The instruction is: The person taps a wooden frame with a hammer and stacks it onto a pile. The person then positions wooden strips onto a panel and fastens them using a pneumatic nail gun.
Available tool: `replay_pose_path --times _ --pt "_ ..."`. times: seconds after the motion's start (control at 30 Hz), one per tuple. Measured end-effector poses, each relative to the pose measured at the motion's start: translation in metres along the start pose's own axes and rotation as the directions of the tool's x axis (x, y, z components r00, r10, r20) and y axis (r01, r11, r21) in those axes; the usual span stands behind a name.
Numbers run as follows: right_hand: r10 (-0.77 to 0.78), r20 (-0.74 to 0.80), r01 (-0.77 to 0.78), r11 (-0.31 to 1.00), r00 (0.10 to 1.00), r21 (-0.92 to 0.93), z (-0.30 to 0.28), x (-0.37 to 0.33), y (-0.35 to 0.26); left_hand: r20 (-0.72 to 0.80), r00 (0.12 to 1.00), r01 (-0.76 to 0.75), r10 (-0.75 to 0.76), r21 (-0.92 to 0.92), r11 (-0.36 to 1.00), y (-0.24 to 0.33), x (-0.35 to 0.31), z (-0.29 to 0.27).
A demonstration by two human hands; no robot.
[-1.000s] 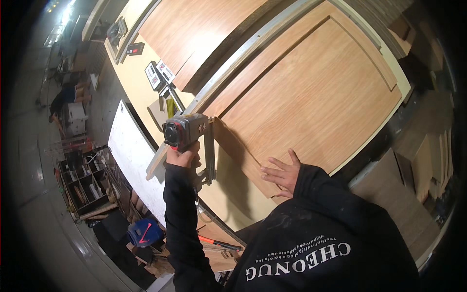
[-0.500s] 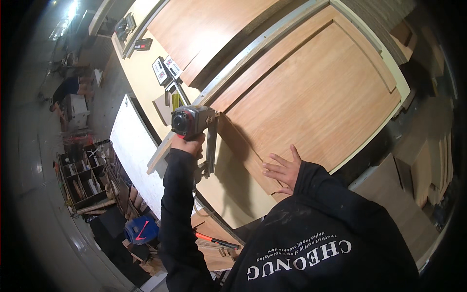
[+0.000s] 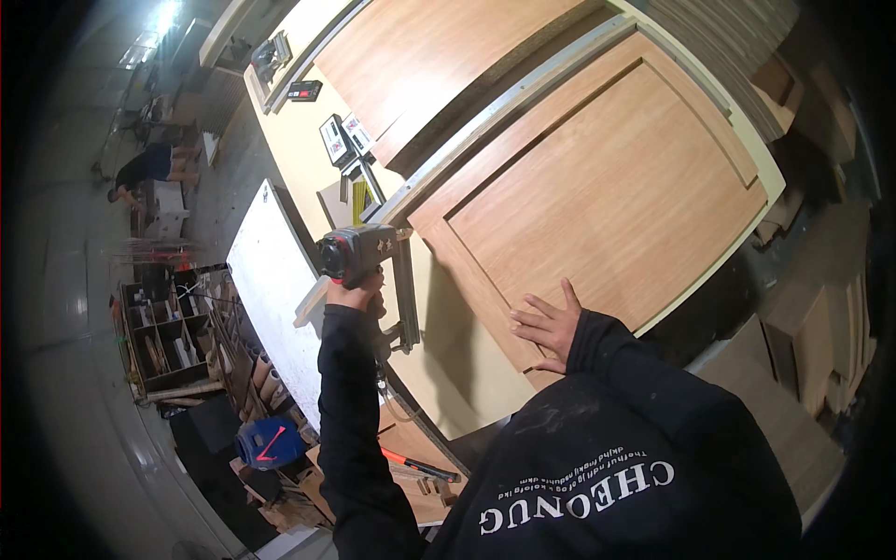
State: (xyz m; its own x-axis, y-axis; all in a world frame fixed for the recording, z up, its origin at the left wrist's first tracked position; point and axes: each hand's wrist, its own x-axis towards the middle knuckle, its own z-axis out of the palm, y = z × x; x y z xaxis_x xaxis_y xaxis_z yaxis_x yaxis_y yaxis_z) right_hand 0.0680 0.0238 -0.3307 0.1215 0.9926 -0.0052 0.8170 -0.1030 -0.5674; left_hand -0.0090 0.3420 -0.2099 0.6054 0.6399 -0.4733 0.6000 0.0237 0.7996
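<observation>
My left hand (image 3: 353,295) is wrapped round the handle of a grey and black nail gun (image 3: 362,250). The gun's nose and magazine sit just left of a wooden panel (image 3: 597,201), apart from its corner, and throw a shadow over the pale tabletop. On the panel's near edge rests my right hand (image 3: 549,327), its fingers spread flat. Thin dark strips or grooves run along the panel's margins like a frame. A long metal straightedge bar (image 3: 509,112) lies against the panel's far side.
Beyond the bar lies a second wooden panel (image 3: 420,65). Small boxes (image 3: 338,138) and a dark tool (image 3: 271,58) sit on the table's left part. A white board (image 3: 280,289) leans left. Wood stacks (image 3: 821,308) stand right. A person (image 3: 154,168) bends over farther off.
The nail gun in my left hand has pulled back from the panel's corner, toward me and slightly left. My right hand stays flat on the panel. The view has shifted slightly.
</observation>
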Motion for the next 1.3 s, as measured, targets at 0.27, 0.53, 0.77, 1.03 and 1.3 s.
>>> replay_pose_path --times 0.27,0.53,0.77,1.03,1.3 --pt "0.006 0.012 -0.006 1.000 1.000 0.009 0.001 0.000 0.001 0.022 0.999 0.043 -0.043 0.014 0.999 -0.006 0.009 0.010" --pt "-0.003 0.000 0.003 1.000 1.000 0.001 0.003 0.000 0.001 0.027 0.998 0.050 -0.051 0.028 0.998 -0.011 0.020 0.006" --pt "-0.021 -0.048 0.021 1.000 0.999 -0.010 0.001 0.000 0.002 0.002 0.993 0.116 -0.116 0.056 0.992 -0.005 0.018 0.010" --pt "-0.025 -0.041 0.024 1.000 0.999 -0.013 -0.003 0.000 -0.001 -0.029 0.991 0.131 -0.128 0.103 0.986 -0.003 0.015 0.011" --pt "-0.028 -0.034 0.028 1.000 0.999 -0.001 0.002 0.001 0.000 -0.207 0.974 -0.002 0.094 0.405 0.914 -0.042 -0.014 0.018"
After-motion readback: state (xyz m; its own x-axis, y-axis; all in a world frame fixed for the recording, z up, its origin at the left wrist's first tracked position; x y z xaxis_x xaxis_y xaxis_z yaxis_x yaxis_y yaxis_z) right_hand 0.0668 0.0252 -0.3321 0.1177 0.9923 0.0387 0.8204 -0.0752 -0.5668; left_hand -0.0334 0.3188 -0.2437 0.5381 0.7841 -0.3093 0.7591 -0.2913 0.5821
